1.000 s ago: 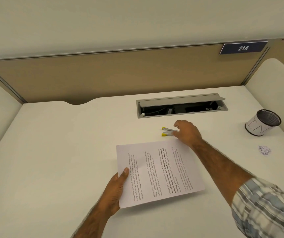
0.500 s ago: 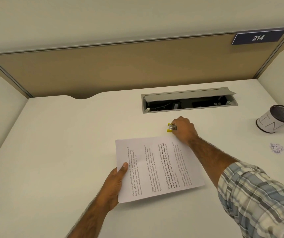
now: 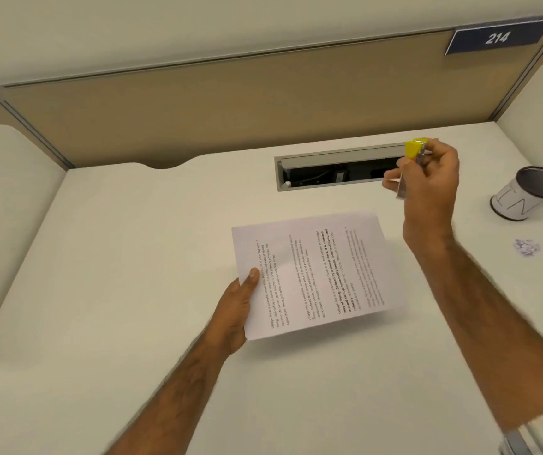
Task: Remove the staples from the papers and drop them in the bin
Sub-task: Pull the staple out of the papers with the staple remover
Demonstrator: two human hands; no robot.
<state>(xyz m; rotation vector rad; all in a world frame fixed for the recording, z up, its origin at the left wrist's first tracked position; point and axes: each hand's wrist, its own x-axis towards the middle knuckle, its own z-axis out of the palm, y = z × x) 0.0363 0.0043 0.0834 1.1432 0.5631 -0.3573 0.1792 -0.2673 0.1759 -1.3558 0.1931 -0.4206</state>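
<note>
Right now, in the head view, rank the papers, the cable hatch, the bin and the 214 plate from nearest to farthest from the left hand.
1. papers, gripped by the left hand.
2. cable hatch, ahead in the desk.
3. bin, far right on the desk.
4. 214 plate, up on the back partition.

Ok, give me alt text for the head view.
A person's right hand holds a yellow staple remover above a white desk, while the left hand grips printed papers. A mesh bin stands at right.
</note>
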